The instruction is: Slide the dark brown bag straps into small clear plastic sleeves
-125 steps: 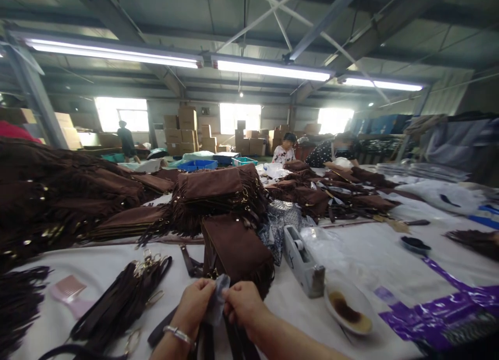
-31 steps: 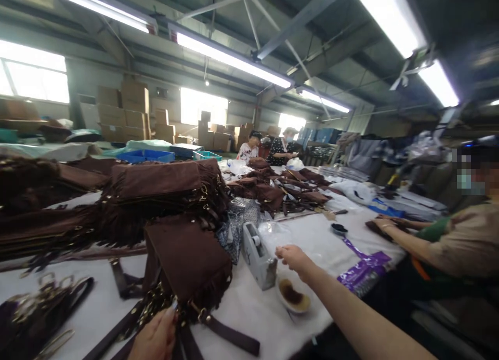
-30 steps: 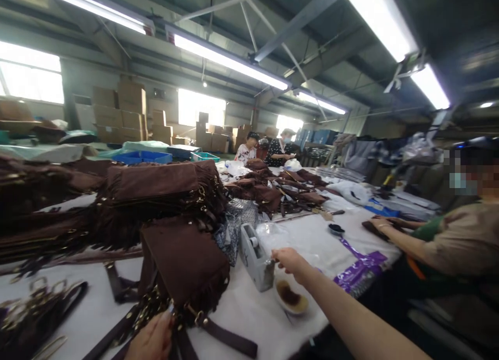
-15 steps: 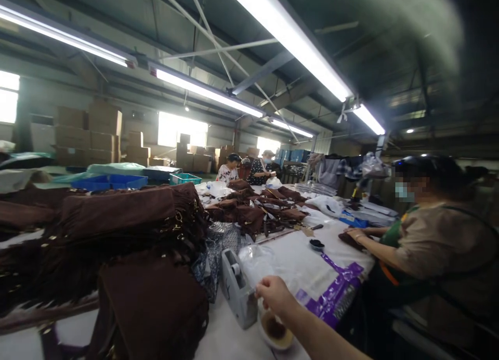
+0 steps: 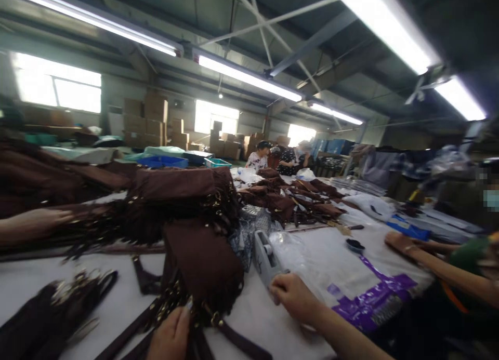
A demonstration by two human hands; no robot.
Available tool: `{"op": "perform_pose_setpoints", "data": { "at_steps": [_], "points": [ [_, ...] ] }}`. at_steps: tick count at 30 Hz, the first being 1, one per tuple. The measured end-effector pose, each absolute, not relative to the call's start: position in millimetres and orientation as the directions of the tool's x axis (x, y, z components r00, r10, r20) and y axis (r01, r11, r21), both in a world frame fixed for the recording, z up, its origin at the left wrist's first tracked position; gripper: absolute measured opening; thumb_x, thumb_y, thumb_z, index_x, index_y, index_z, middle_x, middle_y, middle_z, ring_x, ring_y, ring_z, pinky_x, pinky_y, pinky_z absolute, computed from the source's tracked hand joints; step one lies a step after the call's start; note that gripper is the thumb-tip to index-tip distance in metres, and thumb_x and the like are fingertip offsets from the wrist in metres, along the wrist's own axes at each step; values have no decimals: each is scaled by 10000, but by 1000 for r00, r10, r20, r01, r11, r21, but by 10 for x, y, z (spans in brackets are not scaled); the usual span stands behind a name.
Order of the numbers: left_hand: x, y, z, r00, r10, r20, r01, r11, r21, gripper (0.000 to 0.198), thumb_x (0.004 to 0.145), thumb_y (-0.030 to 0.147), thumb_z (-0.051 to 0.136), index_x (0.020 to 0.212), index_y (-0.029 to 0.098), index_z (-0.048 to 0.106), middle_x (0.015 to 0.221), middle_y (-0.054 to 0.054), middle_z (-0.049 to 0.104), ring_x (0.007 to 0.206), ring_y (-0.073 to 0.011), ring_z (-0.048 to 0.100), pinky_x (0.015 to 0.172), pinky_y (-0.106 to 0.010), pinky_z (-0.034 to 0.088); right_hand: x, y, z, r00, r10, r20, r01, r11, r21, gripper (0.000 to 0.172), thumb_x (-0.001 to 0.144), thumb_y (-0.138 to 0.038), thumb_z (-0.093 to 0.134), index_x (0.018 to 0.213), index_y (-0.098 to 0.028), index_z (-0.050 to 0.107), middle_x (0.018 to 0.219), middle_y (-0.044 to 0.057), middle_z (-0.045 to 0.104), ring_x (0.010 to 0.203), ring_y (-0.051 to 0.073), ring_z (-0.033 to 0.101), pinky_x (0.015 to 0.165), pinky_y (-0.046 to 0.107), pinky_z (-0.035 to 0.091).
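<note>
- My left hand [image 5: 171, 334], nearer me than the tape dispenser [image 5: 268, 264] and left of it: thumb and fingers closed on a small pale piece [image 5: 189, 304] at the brown bag's metal fittings.
- My right hand [image 5: 294, 297]: fingers curled at the dispenser's near end. Looks like contact; can't tell if they're gripping tape.
- Brown bag [image 5: 202, 261]: left of the dispenser, flap up, one strap [image 5: 241, 342] trailing toward me.
- Changed: half a second ago my left hand was out of frame; it's back in view, right hand still at the dispenser. My read: one hand keeps the fittings end in place while the other works the dispenser.
- Also new: a co-worker's hand [image 5: 37, 222], far left of the dispenser, by the stacked bags [image 5: 177, 186].
- Bubble packaging [image 5: 253, 222] just behind the dispenser, clear plastic [image 5: 290, 245] right beside it.
- Purple packaging [image 5: 374, 300] right of the dispenser, small dark dish [image 5: 354, 245] beyond that.
- Another co-worker's hand [image 5: 399, 243] well right of the dispenser.
</note>
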State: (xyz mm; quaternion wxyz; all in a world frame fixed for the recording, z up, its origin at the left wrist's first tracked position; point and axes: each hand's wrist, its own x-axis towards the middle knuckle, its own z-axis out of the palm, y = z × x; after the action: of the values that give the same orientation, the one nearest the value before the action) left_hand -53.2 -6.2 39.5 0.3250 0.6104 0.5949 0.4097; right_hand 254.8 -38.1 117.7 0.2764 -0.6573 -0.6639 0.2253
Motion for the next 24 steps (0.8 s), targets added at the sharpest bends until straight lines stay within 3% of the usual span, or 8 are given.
{"op": "perform_pose_setpoints", "data": {
  "at_steps": [3, 7, 15, 19, 24],
  "points": [
    [-486, -132, 460, -49, 983, 179, 546, -123, 829, 308, 867, 393, 371, 648, 236, 521, 631, -29, 615, 616, -203, 568, 614, -308, 402, 1993, -277, 1239, -94, 992, -83, 499, -26, -866, 201, 752, -271, 530, 634, -150, 639, 557, 8, 624, 446, 83, 452, 448, 203, 310],
    [-471, -180, 393, -46, 974, 222, 598, -151, 787, 329, 917, 371, 299, 677, 234, 477, 642, -23, 578, 604, -180, 539, 607, -298, 366, 1227, -52, 1140, -196, 967, -165, 326, -95, -941, 167, 695, -262, 555, 616, -137, 633, 516, -4, 598, 405, 63, 402, 401, 185, 274],
    [-482, -254, 422, -9, 986, 169, 644, -124, 755, 316, 946, 306, 257, 774, 217, 507, 756, -68, 636, 711, -200, 607, 655, -310, 383, 657, 257, 990, -97, 971, -220, 659, -103, -745, 195, 629, -204, 561, 472, -156, 666, 385, -2, 538, 350, 84, 414, 358, 206, 267],
    [-467, -269, 415, -8, 992, 126, 709, -83, 700, 279, 946, 257, 268, 828, 199, 514, 788, -87, 662, 743, -214, 646, 638, -312, 378, 624, 319, 1012, -77, 961, -265, 688, -141, -712, 181, 590, -163, 570, 423, -165, 639, 346, -5, 510, 329, 93, 418, 346, 215, 272],
    [-430, -293, 349, -10, 991, 135, 835, -66, 546, 276, 949, 244, 263, 882, 175, 522, 809, -104, 674, 747, -248, 669, 590, -323, 374, 645, 326, 990, -91, 933, -347, 656, -206, -726, 232, 619, -208, 598, 394, -181, 547, 335, -23, 481, 279, 78, 345, 311, 230, 220]
  ]
}}
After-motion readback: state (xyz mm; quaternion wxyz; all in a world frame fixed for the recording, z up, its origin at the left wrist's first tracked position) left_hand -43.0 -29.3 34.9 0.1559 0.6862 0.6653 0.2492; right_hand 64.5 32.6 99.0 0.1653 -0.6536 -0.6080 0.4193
